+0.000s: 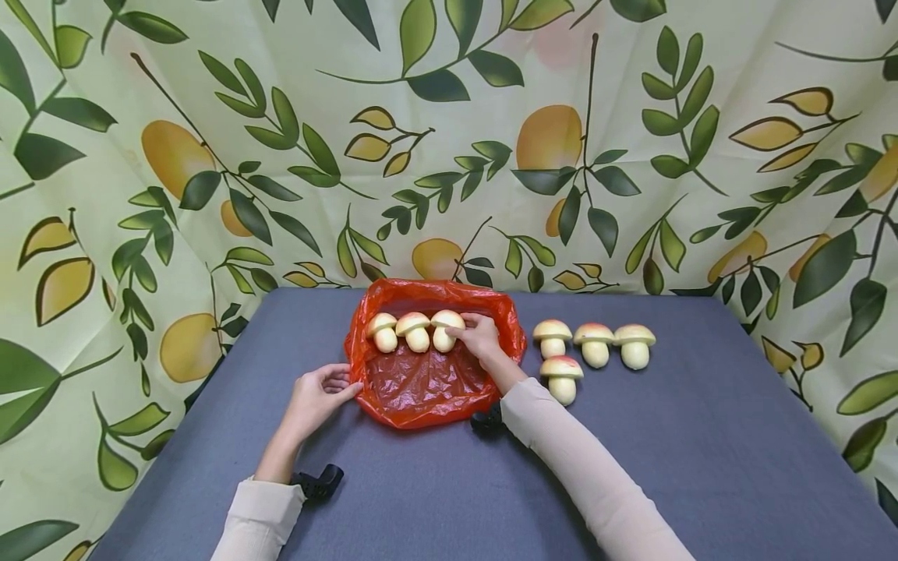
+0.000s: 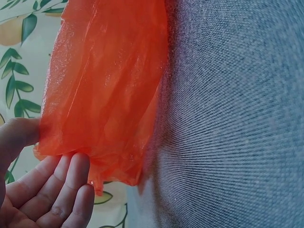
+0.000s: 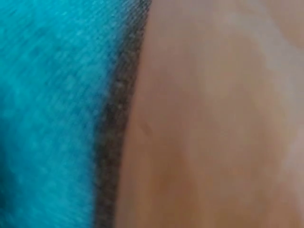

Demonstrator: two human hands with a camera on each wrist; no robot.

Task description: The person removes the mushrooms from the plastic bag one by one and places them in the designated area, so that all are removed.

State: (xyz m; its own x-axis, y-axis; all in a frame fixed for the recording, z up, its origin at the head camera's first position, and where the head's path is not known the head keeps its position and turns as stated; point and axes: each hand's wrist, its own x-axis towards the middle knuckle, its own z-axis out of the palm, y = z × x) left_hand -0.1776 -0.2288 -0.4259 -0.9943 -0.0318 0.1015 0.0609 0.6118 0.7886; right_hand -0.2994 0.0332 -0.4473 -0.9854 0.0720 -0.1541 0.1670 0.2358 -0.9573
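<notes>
A red plastic bag (image 1: 400, 418) lies on the table with its mouth spread wide. Inside it, three mushrooms with pale stems and reddish-yellow caps form a row: a left one (image 1: 383, 333), a middle one (image 1: 414, 333) and a right one (image 1: 445, 340). My right hand (image 1: 481, 336) reaches in over the bag and pinches the right mushroom by its stem. At the bag's left side my left hand (image 1: 319, 397) holds the rim between thumb and fingers; the left wrist view shows those fingers (image 2: 61, 190) against the red plastic (image 2: 104, 95). Only blurred skin (image 3: 204, 118) and cloth fill the right wrist view.
Right of the bag, a row of three more mushrooms (image 1: 595, 344) stands on the grey-blue tabletop (image 1: 421, 499), with another mushroom (image 1: 562, 379) in front of the row's left end. A leaf-and-fruit patterned cloth (image 1: 463, 156) hangs behind the table and at both sides.
</notes>
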